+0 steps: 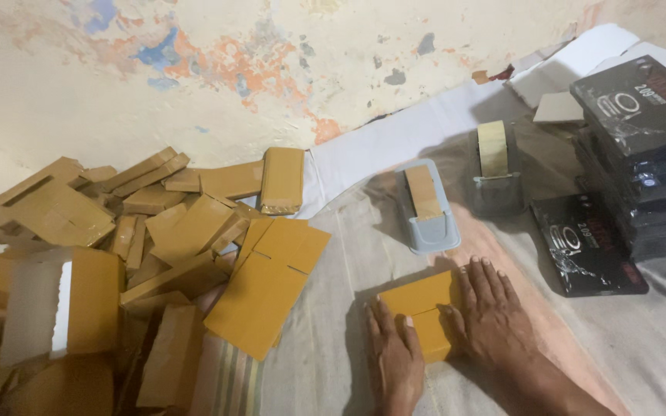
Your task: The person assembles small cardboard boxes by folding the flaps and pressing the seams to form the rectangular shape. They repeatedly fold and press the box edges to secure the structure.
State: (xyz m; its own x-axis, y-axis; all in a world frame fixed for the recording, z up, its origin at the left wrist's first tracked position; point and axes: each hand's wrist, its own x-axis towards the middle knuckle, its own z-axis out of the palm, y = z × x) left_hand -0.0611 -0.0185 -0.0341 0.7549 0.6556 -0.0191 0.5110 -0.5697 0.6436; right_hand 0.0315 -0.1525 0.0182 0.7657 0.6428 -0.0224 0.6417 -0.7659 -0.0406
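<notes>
A small yellow-brown cardboard box lies flat on the grey cloth in front of me. My left hand rests on its near left side, fingers pressing down on the flap. My right hand lies flat against its right side, fingers spread. Just beyond the box sits a grey tape dispenser with brown tape on it.
A heap of the same brown boxes and flat blanks fills the left. A second tape dispenser with pale tape stands at the back right. Black shrink-wrapped packs are stacked at right, one pack lying flat. A peeling wall rises behind.
</notes>
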